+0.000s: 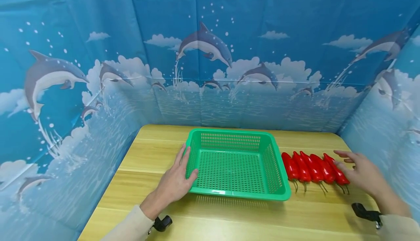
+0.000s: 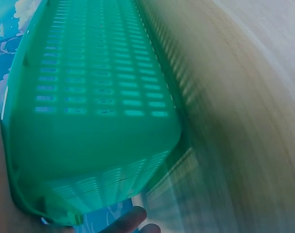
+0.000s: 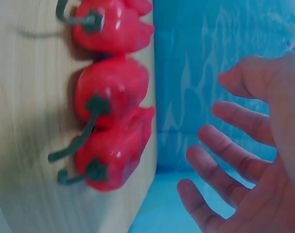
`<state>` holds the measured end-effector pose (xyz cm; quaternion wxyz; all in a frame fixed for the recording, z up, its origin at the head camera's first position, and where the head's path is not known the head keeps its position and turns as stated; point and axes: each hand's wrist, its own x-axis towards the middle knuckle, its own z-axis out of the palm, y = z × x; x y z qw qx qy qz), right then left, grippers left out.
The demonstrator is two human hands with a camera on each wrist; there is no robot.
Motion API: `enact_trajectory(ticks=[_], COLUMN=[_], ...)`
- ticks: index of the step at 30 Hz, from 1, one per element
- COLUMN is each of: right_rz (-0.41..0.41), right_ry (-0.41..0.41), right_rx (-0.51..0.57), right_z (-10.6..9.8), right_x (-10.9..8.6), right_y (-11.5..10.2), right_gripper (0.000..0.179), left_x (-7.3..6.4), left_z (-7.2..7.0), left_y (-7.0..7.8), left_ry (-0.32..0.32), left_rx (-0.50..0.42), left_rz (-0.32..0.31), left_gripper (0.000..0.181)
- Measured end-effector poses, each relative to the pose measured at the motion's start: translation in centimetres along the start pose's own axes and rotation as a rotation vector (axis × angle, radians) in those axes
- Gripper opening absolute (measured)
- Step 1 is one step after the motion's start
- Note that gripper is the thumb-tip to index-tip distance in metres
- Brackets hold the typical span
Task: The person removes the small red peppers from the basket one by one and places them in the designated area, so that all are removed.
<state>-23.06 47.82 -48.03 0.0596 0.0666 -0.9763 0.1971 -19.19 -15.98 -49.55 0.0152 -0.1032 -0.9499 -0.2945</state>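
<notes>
A green plastic basket with slotted walls stands on the table, nothing inside it. At its left near corner is my left hand, the thumb over the rim and the fingers straight along the outer side. The left wrist view shows the basket's slotted wall close up, with fingertips below it. Several red peppers with green stems lie side by side to the right of the basket. My right hand hovers at the rightmost pepper, its fingers spread, slightly bent and holding nothing.
The wooden table has rounded far corners. A blue dolphin-print curtain encloses its back and sides. Black wrist-camera mounts hang below the left wrist and the right wrist.
</notes>
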Motion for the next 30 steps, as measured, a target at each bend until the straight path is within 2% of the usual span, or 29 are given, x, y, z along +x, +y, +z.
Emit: enact_trajectory(ticks=[9,15,23,30], right_rz=[-0.129,-0.205,-0.308,-0.385], right_ry=[0.138,0.154,0.198,0.208], right_rx=[-0.027,-0.023,-0.011,0.013], right_z=[1.1,2.0,3.4,4.1], right_x=[-0.3,-0.4,0.0,0.2], right_y=[-3.9,-6.4,-10.5,-14.0], right_gripper=[0.047,0.049,0.053,0.060], left_x=[0.3,0.4,0.8,1.2], left_z=[-0.7,-1.4,-2.8,-3.8], left_y=[0.0,0.1,0.1,0.0], left_ry=[-0.009,-0.025,-0.008,0.029], left_rx=[0.005,0.006,0.043,0.127], left_rz=[-0.009,-0.007,-0.014,0.016], left_gripper=[0.094,0.097,0.094,0.092])
